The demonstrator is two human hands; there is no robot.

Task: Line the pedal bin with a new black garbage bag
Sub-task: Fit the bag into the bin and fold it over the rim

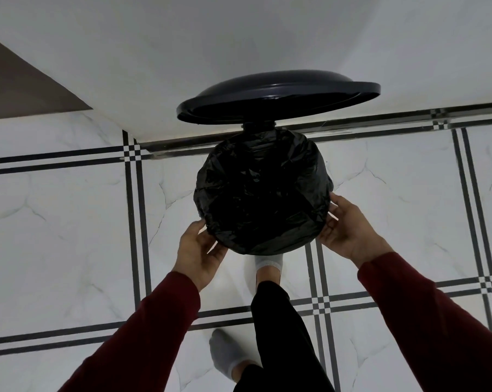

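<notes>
- Ease your foot (268, 268) off the pedal and the lid (277, 94), raised at 12 o'clock, could drop onto the bag.
- Tug unevenly and the black garbage bag (263, 193) may slip off the rim.
- It sits centred, draped over the bin mouth; your left hand (196, 251) cups it at 7 o'clock and your right hand (348, 229) at 4 o'clock, fingers loosely curled against the plastic.
</notes>
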